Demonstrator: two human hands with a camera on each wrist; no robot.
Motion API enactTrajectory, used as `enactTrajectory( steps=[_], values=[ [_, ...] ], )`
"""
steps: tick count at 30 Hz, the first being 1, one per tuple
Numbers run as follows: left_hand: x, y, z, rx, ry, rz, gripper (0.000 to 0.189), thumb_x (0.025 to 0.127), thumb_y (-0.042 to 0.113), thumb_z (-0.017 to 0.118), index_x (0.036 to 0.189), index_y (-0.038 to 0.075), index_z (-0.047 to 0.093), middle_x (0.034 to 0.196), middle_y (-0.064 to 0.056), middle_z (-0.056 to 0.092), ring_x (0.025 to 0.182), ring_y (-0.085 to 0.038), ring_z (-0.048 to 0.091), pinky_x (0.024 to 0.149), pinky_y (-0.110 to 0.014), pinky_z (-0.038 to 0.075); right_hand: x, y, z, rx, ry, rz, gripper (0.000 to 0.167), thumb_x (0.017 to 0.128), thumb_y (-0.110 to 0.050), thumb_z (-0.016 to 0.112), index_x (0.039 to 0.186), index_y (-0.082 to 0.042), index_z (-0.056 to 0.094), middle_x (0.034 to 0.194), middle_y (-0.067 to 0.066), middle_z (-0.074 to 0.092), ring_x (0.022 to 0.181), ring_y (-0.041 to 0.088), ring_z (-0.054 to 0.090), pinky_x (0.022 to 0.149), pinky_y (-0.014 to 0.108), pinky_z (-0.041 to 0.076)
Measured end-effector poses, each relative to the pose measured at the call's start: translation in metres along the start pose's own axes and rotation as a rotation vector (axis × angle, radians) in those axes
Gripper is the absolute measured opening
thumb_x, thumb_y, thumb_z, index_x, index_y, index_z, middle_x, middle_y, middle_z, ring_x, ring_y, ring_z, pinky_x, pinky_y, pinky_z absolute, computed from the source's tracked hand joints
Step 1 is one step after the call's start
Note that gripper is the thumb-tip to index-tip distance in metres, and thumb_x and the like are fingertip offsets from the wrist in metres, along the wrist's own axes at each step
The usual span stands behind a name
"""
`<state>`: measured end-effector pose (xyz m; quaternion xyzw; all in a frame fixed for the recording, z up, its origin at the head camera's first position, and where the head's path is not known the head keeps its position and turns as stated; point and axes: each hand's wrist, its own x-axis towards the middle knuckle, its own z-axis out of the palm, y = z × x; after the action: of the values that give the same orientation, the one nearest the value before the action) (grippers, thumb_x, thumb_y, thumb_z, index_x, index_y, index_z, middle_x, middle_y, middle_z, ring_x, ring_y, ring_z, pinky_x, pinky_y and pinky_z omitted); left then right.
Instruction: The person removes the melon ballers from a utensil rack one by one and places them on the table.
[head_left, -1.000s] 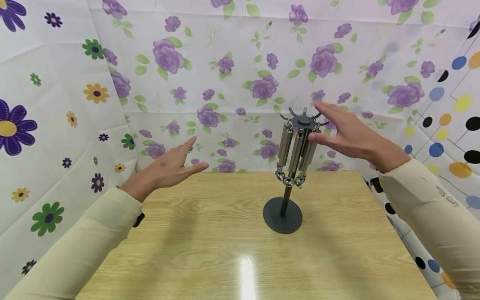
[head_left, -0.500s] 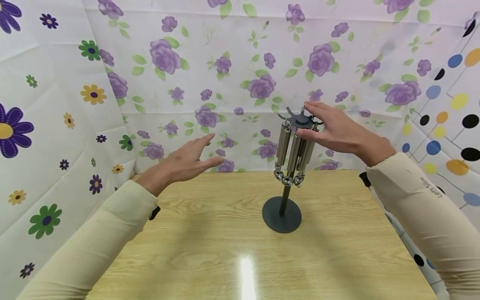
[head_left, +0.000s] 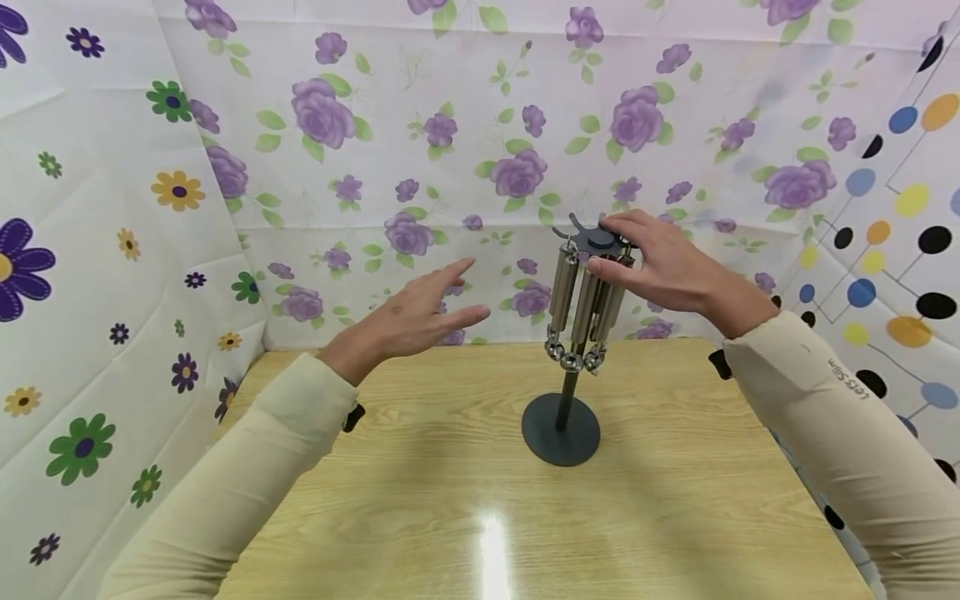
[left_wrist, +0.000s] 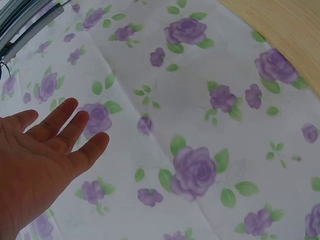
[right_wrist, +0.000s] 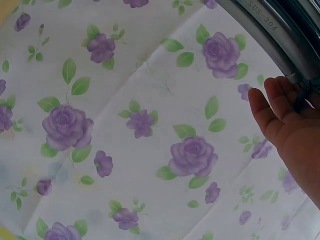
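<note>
Standing right of centre on the table [head_left: 420, 500], well in from every edge: rack [head_left: 564, 429] with hanging metal tubes [head_left: 588, 304]. Right hand [head_left: 663, 267] resting on rack top, fingers curling round hub and tube tops. Left hand [head_left: 408, 321] hovering flat, fingers straight, holding nothing, apart from rack. Leaving bare tabletop wide on left and front.

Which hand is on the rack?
The right hand: its fingers touch the top of the utensil rack. The left hand hovers open, apart from it, left of the rack above the table.
</note>
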<state>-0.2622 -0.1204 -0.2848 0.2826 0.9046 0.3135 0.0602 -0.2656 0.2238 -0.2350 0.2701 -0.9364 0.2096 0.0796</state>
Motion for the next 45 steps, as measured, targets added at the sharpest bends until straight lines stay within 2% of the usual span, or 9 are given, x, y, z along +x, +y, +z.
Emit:
enactTrajectory(
  steps=[8, 11, 16, 20, 26, 30, 36, 39, 45],
  values=[
    [0.025, 0.022, 0.015, -0.096, 0.027, 0.064, 0.075, 0.101, 0.053, 0.052, 0.161, 0.025, 0.017, 0.155, -0.010, 0.040, 0.142, -0.029, 0.037, 0.112, -0.052, 0.037, 0.000, 0.006, 0.002, 0.073, 0.043, 0.000, 0.071, 0.098, -0.043, 0.058, 0.150, 0.002, 0.041, 0.148, 0.023, 0.041, 0.131, 0.042, 0.043, 0.103, 0.060, 0.037],
    [0.035, 0.029, 0.023, -0.112, 0.054, 0.095, 0.068, 0.104, 0.047, 0.051, 0.160, 0.022, 0.024, 0.152, -0.009, 0.044, 0.140, -0.025, 0.040, 0.111, -0.049, 0.039, -0.001, 0.008, 0.004, 0.073, 0.080, -0.018, 0.068, 0.097, -0.040, 0.059, 0.148, 0.002, 0.044, 0.145, 0.023, 0.045, 0.125, 0.041, 0.047, 0.098, 0.059, 0.040],
    [0.052, 0.036, 0.037, -0.191, 0.107, 0.130, 0.054, 0.106, 0.033, 0.052, 0.155, 0.015, 0.038, 0.145, -0.006, 0.052, 0.135, -0.021, 0.047, 0.110, -0.044, 0.041, -0.001, 0.009, 0.010, 0.090, 0.155, -0.037, 0.065, 0.095, -0.037, 0.058, 0.144, 0.003, 0.048, 0.137, 0.024, 0.051, 0.118, 0.041, 0.051, 0.094, 0.057, 0.041],
    [0.062, 0.040, 0.045, -0.249, 0.151, 0.135, 0.048, 0.105, 0.027, 0.055, 0.150, 0.011, 0.047, 0.140, -0.008, 0.057, 0.129, -0.020, 0.053, 0.106, -0.037, 0.046, -0.002, 0.010, 0.012, 0.100, 0.177, -0.055, 0.061, 0.094, -0.034, 0.059, 0.142, 0.003, 0.051, 0.135, 0.024, 0.054, 0.119, 0.041, 0.051, 0.096, 0.058, 0.040],
    [0.074, 0.044, 0.054, -0.352, 0.191, 0.155, 0.041, 0.103, 0.019, 0.059, 0.142, 0.007, 0.056, 0.136, -0.009, 0.061, 0.122, -0.022, 0.059, 0.099, -0.031, 0.051, -0.001, 0.012, 0.012, 0.106, 0.150, -0.085, 0.059, 0.095, -0.030, 0.061, 0.142, 0.003, 0.051, 0.136, 0.023, 0.053, 0.122, 0.042, 0.050, 0.100, 0.060, 0.039],
    [0.083, 0.048, 0.058, -0.439, 0.191, 0.191, 0.036, 0.102, 0.013, 0.059, 0.137, 0.004, 0.060, 0.132, -0.011, 0.063, 0.119, -0.021, 0.061, 0.097, -0.028, 0.051, -0.001, 0.013, 0.010, 0.096, 0.114, -0.092, 0.062, 0.099, -0.037, 0.057, 0.145, 0.003, 0.047, 0.144, 0.023, 0.046, 0.129, 0.042, 0.045, 0.104, 0.062, 0.036],
    [0.092, 0.051, 0.062, -0.459, 0.221, 0.197, 0.028, 0.100, 0.008, 0.061, 0.128, 0.000, 0.065, 0.122, -0.013, 0.067, 0.111, -0.022, 0.065, 0.092, -0.026, 0.053, -0.002, 0.014, 0.004, 0.069, 0.044, -0.092, 0.069, 0.103, -0.048, 0.047, 0.150, 0.001, 0.040, 0.163, 0.013, 0.024, 0.148, 0.037, 0.021, 0.116, 0.062, 0.021],
    [0.094, 0.052, 0.062, -0.454, 0.225, 0.195, 0.027, 0.100, 0.007, 0.061, 0.126, 0.000, 0.065, 0.120, -0.013, 0.068, 0.107, -0.022, 0.066, 0.090, -0.025, 0.054, -0.002, 0.012, -0.001, 0.068, 0.012, -0.058, 0.069, 0.102, -0.049, 0.050, 0.151, 0.000, 0.041, 0.164, 0.010, 0.023, 0.149, 0.034, 0.020, 0.117, 0.060, 0.020],
    [0.094, 0.053, 0.061, -0.441, 0.222, 0.178, 0.026, 0.100, 0.009, 0.061, 0.124, 0.001, 0.065, 0.118, -0.012, 0.067, 0.105, -0.022, 0.066, 0.089, -0.026, 0.054, -0.001, 0.011, -0.005, 0.075, -0.021, -0.016, 0.068, 0.100, -0.046, 0.056, 0.152, -0.004, 0.041, 0.163, 0.010, 0.026, 0.147, 0.035, 0.025, 0.114, 0.062, 0.026]
  ],
)
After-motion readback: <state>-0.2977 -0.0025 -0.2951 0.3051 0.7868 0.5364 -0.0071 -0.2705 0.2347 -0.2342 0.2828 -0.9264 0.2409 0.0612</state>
